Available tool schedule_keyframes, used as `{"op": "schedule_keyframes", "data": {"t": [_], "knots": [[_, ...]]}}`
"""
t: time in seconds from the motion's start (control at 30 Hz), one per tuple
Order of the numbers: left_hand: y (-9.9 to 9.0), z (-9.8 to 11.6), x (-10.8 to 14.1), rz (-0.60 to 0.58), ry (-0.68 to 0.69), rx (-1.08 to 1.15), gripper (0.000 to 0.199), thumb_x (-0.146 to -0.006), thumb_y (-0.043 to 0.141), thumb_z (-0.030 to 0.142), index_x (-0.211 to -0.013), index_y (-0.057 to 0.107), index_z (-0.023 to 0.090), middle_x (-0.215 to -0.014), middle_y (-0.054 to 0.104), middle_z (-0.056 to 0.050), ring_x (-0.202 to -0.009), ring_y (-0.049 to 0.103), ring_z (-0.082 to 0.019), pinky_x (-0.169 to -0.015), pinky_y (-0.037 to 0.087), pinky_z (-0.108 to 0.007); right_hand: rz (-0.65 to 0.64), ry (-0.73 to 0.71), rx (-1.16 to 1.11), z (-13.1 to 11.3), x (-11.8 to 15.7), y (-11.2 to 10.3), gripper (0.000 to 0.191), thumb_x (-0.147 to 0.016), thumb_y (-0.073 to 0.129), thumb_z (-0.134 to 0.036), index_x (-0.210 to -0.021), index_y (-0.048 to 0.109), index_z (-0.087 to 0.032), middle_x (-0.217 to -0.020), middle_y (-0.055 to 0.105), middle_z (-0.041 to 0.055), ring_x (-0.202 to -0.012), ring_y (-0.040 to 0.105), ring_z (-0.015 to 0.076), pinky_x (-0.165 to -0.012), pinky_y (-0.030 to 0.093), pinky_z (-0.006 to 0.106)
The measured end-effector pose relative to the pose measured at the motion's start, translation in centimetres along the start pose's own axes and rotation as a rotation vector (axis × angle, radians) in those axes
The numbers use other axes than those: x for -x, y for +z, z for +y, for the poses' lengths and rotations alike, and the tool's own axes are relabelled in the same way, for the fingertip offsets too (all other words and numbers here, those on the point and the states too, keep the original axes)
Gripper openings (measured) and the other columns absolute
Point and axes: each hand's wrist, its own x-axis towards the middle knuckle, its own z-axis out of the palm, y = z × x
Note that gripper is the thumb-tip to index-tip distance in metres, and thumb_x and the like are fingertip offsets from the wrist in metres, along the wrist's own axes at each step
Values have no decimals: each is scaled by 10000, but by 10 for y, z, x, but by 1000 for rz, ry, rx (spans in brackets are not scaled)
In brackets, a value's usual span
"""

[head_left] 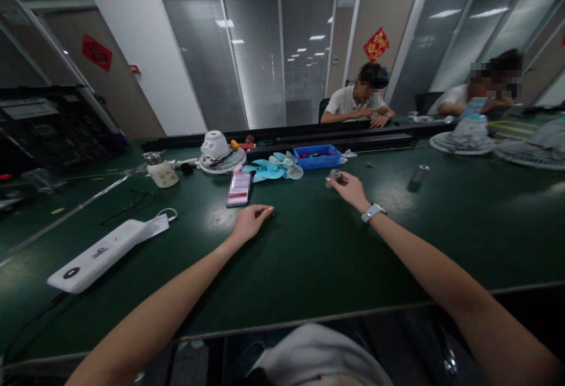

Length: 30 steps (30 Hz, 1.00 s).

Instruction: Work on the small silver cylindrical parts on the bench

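Note:
Over the green table [304, 268], my right hand [351, 190] has its fingers closed round a small grey metallic cylinder [334, 175], just in front of the blue tray. My left hand [251, 221] rests lower and to the left, its thumb and fingertips pressed together. A tiny dark bit [273, 214] lies by those fingertips; whether they pinch anything is too small to tell. Beyond my left hand lies a phone [239, 188] with its screen lit. Another grey metallic cylinder [419, 175] stands on the table to the right of my right hand.
A blue tray [316, 157], light-blue fan blades [269, 168] and a white fan part [215, 147] stand at the back. On the left are a patterned jar [162, 173] and a long white device [101, 253]. Two people sit across the table; fan assemblies [463, 139] stand at right.

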Motion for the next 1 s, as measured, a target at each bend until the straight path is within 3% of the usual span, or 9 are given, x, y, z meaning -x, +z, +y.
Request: {"op": "schedule_keyframes", "data": {"t": [0.1,0.27,0.4,0.5,0.57,0.67,0.73,0.83,1.0], "knots": [[1,2,-1,49,-67,55,524,-925,360,563,-1121,670,189,-752,689,-26,-705,624,-203,-628,408,-284,123,149,224,43,-21,-23,354,-782,676,-436,-998,696,-156,-957,727,104,-897,668,249,-803,496,360],[1,3,-1,85,-120,119,468,-925,336,589,-1031,569,197,-727,674,-18,-728,635,-206,-666,419,-287,74,210,315,78,-25,-34,421,-744,687,-488,-1028,658,-179,-963,713,97,-884,657,243,-781,488,349],[3,2,-1,85,-137,146,417,-908,363,611,-939,498,218,-714,660,-11,-713,633,-206,-672,418,-294,247,236,373,59,-17,-28,677,-630,766,-450,-1190,528,-152,-1137,637,151,-1033,587,306,-877,443,437],[5,0,-2,106,-153,161,385,-893,398,610,-896,456,229,-695,647,-5,-695,627,-207,-666,418,-298,456,40,400,16,0,-14,667,-693,711,-361,-1265,452,-136,-1260,541,180,-1161,495,321,-967,364,483],[6,-1,-2,114,-159,168,376,-886,411,610,-867,433,235,-683,641,-1,-684,624,-208,-658,418,-299,333,-139,357,-19,18,5,503,-784,631,-330,-1236,496,-154,-1189,573,146,-1114,517,288,-962,360,459],[7,-2,-3,136,-161,181,384,-892,386,619,-837,410,240,-674,636,1,-668,619,-209,-649,418,-304,-262,-251,232,-63,48,44,444,-864,575,-432,-1244,564,-204,-942,636,56,-836,585,197,-800,418,349],[7,-2,-2,151,-158,191,393,-899,360,626,-825,399,242,-665,630,2,-668,619,-211,-653,421,-307,-519,-278,248,-80,63,68,520,-846,592,-533,-1274,585,-237,-863,628,34,-769,571,179,-726,405,312],[7,-1,0,142,-152,193,398,-898,358,631,-818,393,242,-660,626,3,-680,627,-214,-669,427,-312,-582,-269,330,-92,69,88,534,-820,602,-607,-1244,636,-284,-834,614,29,-742,554,170,-684,378,295],[7,1,1,112,-150,187,401,-887,382,638,-827,395,242,-668,630,6,-682,632,-213,-682,432,-316,-551,-228,305,-90,62,94,367,-823,613,-592,-1056,739,-338,-799,612,19,-705,543,155,-634,359,279]]}}
